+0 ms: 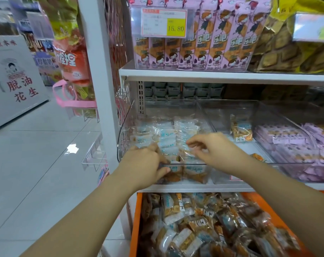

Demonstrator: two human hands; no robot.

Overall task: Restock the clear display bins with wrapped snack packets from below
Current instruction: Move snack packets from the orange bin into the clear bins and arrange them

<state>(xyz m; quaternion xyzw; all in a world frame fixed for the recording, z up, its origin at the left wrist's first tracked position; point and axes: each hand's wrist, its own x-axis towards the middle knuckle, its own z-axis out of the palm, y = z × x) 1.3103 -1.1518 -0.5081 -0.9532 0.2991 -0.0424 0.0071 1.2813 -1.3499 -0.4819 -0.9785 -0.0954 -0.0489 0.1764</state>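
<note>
The left clear bin (187, 164) on the middle shelf holds rows of blue-and-white wrapped snack packets (166, 136). My left hand (144, 164) is at the bin's front left corner. Its fingers curl over the front wall onto the packets inside and its thumb lies outside the wall. My right hand (215, 151) reaches in from the right, and its fingertips pinch the wrapper of one packet (190, 145) in the front rows. Below the shelf, an orange crate (137, 219) is heaped with mixed wrapped packets (203, 225).
The middle bin (222, 112) holds only a few orange packets (241, 130). A bin of pink packets (287, 143) stands to the right. Pink snack boxes (203, 51) fill the shelf above. A white upright (101, 89) and the tiled aisle floor (46, 154) lie to the left.
</note>
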